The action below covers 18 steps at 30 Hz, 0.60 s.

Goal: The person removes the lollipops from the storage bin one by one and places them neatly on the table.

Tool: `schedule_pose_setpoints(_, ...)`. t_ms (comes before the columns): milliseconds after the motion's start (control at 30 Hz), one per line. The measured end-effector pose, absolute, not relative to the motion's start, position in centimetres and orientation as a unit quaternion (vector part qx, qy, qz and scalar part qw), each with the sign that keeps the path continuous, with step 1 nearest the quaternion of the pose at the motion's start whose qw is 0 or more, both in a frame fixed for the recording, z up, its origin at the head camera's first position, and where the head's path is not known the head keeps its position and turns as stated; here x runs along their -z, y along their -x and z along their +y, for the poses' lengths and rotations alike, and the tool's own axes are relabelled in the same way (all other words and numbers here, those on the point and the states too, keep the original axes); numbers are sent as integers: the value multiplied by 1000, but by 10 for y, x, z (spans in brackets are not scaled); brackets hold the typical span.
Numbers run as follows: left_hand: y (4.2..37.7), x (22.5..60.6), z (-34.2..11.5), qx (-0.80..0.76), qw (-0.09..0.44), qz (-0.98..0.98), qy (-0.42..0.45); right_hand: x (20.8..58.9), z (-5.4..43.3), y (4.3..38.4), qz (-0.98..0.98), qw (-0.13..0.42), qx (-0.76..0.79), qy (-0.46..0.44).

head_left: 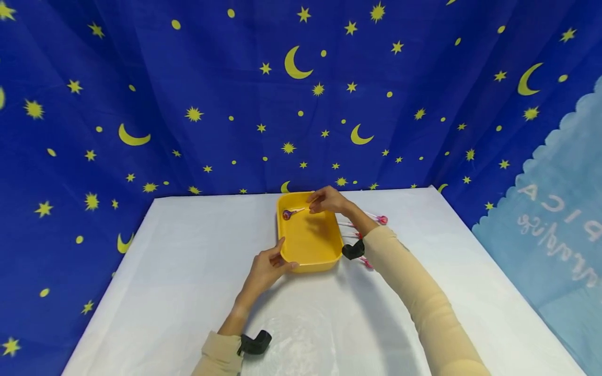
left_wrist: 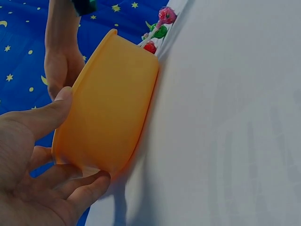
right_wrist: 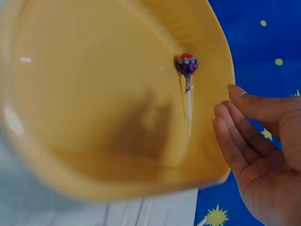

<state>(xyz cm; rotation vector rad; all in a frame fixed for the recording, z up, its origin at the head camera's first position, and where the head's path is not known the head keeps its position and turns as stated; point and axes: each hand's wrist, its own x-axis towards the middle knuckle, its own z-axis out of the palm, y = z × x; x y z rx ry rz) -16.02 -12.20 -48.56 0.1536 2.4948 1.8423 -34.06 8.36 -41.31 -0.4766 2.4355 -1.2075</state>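
A yellow plastic tray stands near the far side of the table. My left hand grips its near left corner, thumb at the rim and fingers around the lower side in the left wrist view. Inside the tray, by its far end, lies one purple-wrapped lollipop with a white stick. My right hand hovers at the far right rim, fingers loosely bent, close to the stick's end. Nothing shows between its fingers in the right wrist view.
Several more lollipops lie right of the tray, among them a pink one, partly hidden by my right forearm. A white cloth covers the table. Behind it hangs a blue curtain with yellow moons and stars.
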Motion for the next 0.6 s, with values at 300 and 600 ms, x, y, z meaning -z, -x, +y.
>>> schedule_pose_setpoints(300,158,486,-124,-593,11,803,-58,423,56,343,877,190,404,177)
schedule_pose_setpoints(600,159,486,-122,-598,13,798,-71,430,35,345,878,229,389,162)
